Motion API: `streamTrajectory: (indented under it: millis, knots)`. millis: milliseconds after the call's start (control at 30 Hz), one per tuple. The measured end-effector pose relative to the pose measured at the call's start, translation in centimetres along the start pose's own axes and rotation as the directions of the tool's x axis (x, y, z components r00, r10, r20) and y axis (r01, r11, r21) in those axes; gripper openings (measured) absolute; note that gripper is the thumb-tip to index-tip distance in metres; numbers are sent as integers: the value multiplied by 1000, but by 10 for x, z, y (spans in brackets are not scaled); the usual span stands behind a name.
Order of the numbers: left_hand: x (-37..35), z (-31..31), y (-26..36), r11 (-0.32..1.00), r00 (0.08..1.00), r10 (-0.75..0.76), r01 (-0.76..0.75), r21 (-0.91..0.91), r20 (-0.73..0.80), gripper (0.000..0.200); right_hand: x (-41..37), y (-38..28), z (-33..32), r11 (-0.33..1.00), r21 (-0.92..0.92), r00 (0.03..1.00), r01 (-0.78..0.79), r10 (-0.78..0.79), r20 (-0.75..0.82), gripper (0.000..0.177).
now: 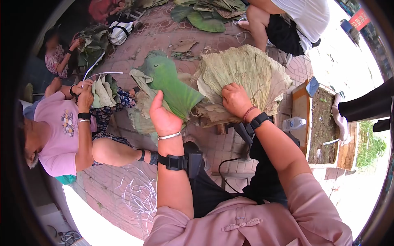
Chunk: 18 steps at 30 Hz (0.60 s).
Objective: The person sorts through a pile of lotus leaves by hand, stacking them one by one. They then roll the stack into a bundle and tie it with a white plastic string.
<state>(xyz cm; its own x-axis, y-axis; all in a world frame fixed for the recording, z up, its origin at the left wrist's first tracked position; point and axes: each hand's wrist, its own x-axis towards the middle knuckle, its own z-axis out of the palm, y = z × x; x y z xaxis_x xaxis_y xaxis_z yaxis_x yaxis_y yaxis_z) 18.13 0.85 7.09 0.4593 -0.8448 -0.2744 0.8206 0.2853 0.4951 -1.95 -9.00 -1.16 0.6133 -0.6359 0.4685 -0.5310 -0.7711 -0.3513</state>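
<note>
My left hand holds a folded green lotus leaf. The thumb points up along the near side, while the fingers are hidden behind the leaf. To the right lies a broad stack of pale, dried lotus leaves, wrinkled and fanned out. My right hand rests at its near edge, fingers curled onto the top leaf, the fingertips partly hidden. More dried leaf shows behind and below the green one. Each of my wrists has a black strap.
At left, a person in a pink shirt handles leaves and white strips. Loose white strips lie on the brick paving. A planter box and a plastic bottle are at right. Other people sit farther back near leaf piles.
</note>
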Motion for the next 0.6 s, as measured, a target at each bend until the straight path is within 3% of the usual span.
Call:
streamTrajectory:
  millis: [100, 167, 200, 267, 467, 533, 600]
  knots:
    - [-5, 0, 4, 1000, 1000, -10, 10, -9, 11, 35, 0, -2, -2, 998, -51, 992, -44, 50, 115, 15]
    - [-5, 0, 5, 999, 999, -27, 28, -27, 29, 35, 1, 3, 1, 963, 79, 954, -258, 241, 179, 25]
    - [-4, 1, 5, 999, 999, -36, 37, -35, 36, 35, 0, 7, 4, 963, 78, 954, -259, 242, 178, 25]
    - [-5, 2, 4, 998, 998, -46, 48, -41, 43, 35, -3, 12, 8, 998, 15, 994, -66, 65, 85, 32]
    - [-6, 5, 4, 999, 999, -29, 30, -35, 43, 35, -9, 4, 10, 992, -95, 990, -78, 89, 112, 32]
    - [-7, 4, 5, 990, 983, -82, 99, -97, 161, 35, -8, 5, 8, 995, -58, 991, -83, 89, 103, 31]
    - [-8, 9, 3, 994, 989, -72, 81, -67, 129, 35, -5, 7, 4, 996, -15, 992, -89, 90, 87, 29]
